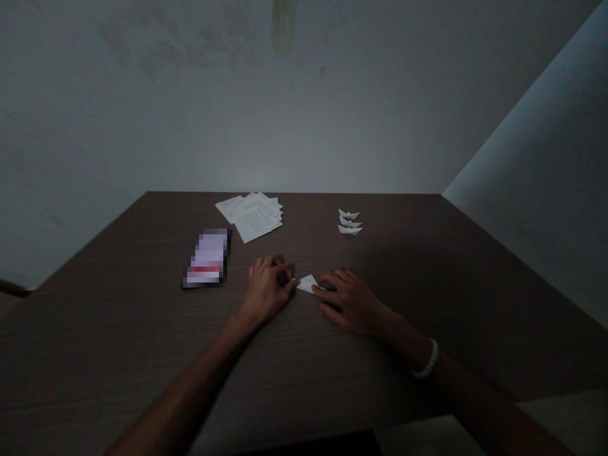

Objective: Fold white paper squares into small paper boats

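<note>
A small piece of white paper, folded into a triangle, lies on the table between my two hands. My left hand grips its left corner between thumb and forefinger, the other fingers curled. On the paper's right side rest the fingertips of my right hand, pressing it against the tabletop with the fingers partly spread. A white beaded bracelet circles my right wrist. Beyond my right hand, three small folded paper boats stand in a close row, one behind another.
Several printed paper sheets lie fanned out at the back left of the dark wooden table. A phone with a blurred screen lies left of my left hand. A grey wall rises behind the table's far edge.
</note>
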The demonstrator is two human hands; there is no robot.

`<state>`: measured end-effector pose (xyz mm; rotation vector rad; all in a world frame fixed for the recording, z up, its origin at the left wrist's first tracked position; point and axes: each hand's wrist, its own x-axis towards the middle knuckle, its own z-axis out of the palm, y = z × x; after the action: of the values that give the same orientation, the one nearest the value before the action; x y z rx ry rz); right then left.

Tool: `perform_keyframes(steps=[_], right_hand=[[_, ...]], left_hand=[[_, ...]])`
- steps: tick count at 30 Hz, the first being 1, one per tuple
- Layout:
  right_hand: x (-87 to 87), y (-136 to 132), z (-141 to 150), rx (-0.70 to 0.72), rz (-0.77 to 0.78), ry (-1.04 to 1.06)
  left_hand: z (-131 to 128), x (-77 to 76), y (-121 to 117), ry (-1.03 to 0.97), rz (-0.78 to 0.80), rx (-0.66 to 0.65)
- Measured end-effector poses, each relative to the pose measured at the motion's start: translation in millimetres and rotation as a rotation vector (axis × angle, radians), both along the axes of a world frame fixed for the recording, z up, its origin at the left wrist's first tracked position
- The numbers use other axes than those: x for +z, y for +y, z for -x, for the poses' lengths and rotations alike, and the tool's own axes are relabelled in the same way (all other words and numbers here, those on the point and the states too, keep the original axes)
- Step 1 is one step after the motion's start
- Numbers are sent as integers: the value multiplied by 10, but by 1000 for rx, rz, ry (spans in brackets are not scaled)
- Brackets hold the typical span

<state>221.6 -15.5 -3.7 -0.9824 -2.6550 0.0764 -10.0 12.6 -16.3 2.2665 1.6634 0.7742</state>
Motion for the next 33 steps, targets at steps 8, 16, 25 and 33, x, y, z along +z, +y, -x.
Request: perform_keyframes(steps=[8,16,25,33], right_hand=[[-6,-2,-7,-16,12,7],[28,33,-14,-15,35,7],[-39,129,-14,-118,24,78],[-85,232,68,-155,102,229]], left_hand=[[86,58,60,-10,98,-5],[94,19,40,-41,-6,-207],[-2,18,-2,-66,24,-259],[-16,11,-6,-122,24,-292]])
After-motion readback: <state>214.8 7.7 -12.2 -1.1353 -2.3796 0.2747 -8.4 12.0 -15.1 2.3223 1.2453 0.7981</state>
